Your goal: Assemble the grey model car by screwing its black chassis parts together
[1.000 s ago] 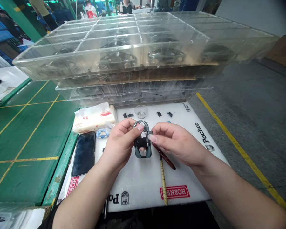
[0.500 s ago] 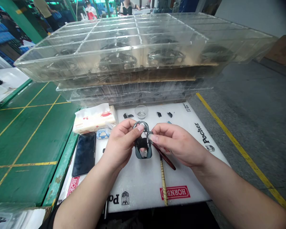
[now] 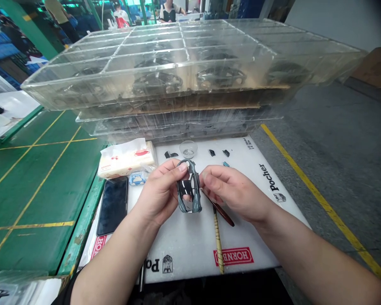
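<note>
A small grey model car body (image 3: 195, 199) is held over the white foam sheet (image 3: 184, 245) by my left hand (image 3: 160, 192), its thumb on the upper end. My right hand (image 3: 230, 190) is closed at the body's right side, fingertips near its edge; whatever they pinch is too small to make out. Below my right fingers lies a tool with a dark red handle (image 3: 224, 214), partly hidden by the hand. A yellow wrapped stick (image 3: 218, 243) lies beside it. Behind the hands are a small clear cup (image 3: 188, 149) and small black parts (image 3: 226, 153).
Stacked clear trays (image 3: 190, 91) with car bodies stand behind the sheet. At left are a tissue pack (image 3: 127, 161), a phone (image 3: 112, 205) and a green table (image 3: 28, 182). A person (image 3: 168, 12) is in the background.
The car body has turned and tilted in my left hand, showing more of its right side. My right fingertips have shifted slightly along its side.
</note>
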`<move>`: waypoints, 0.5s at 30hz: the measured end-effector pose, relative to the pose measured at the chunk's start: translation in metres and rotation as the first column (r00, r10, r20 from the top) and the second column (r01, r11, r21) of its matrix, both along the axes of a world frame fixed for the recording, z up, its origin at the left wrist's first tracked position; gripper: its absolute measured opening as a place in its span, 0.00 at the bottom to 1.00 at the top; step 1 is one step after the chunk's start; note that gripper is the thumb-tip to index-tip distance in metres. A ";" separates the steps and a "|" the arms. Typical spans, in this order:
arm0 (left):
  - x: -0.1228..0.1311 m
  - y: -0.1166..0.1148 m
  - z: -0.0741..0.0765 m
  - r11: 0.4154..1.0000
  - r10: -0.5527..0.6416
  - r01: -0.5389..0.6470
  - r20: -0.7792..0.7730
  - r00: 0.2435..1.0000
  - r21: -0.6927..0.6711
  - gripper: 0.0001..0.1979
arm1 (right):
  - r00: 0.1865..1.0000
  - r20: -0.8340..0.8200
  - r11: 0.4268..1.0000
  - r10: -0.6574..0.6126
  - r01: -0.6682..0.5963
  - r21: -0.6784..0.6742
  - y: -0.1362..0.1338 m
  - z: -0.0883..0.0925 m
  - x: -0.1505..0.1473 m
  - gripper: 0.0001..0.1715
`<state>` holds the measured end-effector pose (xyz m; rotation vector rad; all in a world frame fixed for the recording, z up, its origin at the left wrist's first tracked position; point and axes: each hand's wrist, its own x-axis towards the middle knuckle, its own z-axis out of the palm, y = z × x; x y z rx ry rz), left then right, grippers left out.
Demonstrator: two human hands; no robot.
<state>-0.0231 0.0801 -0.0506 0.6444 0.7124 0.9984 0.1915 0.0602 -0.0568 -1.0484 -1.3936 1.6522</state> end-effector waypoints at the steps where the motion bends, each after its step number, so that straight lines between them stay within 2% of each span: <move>1: 0.000 0.000 0.000 1.000 0.003 -0.003 0.003 1.000 -0.006 0.25 | 1.000 0.000 1.000 -0.006 0.006 0.004 0.000 0.000 0.000 0.39; 7: 0.000 -0.002 0.002 1.000 -0.011 0.011 -0.004 1.000 -0.017 0.25 | 0.998 0.050 0.999 -0.028 0.027 0.018 -0.001 0.006 -0.003 0.33; 15: 0.000 -0.001 0.001 0.999 -0.040 0.040 -0.007 0.999 0.027 0.24 | 0.999 0.013 0.999 -0.037 0.037 -0.005 -0.001 0.007 -0.002 0.30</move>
